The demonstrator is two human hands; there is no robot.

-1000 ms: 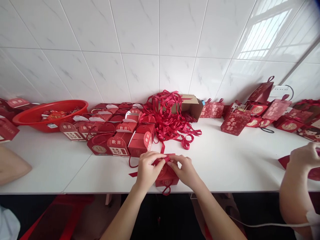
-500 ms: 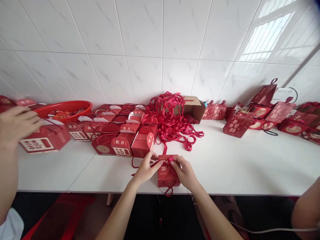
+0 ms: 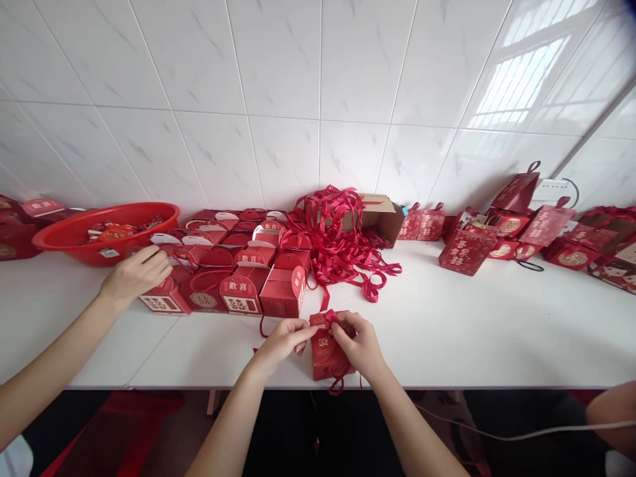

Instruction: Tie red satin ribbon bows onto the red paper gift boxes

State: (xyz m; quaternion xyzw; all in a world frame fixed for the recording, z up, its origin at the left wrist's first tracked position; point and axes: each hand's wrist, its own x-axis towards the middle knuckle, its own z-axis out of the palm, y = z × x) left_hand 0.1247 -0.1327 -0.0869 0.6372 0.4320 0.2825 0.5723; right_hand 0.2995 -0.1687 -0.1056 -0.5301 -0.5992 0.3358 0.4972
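Near the table's front edge stands a small red gift box (image 3: 325, 363) with gold characters on its face and a cord loop hanging at its front. A bow of crimson ribbon (image 3: 330, 317) sits at the top of the box. From the left, my left hand (image 3: 284, 341) pinches the ribbon between thumb and curled fingers, the thumb reaching to the box's top. My right hand (image 3: 358, 339) is closed on the ribbon at the bow's right side, its fingers partly hiding the box. Ribbon tails show beside both hands.
Rows of red gift boxes (image 3: 241, 291) stand to the left, where a co-worker's hand (image 3: 136, 275) rests on a box. A red basin (image 3: 74, 242) holds small packets. Tangled ribbons (image 3: 338, 232) spill from a cardboard box (image 3: 392, 222). More boxes (image 3: 464, 252) are at right.
The co-worker's hand has moved right, bringing a box against the row's left end. My hands stay at the bow; my left hand has shifted slightly left and down.
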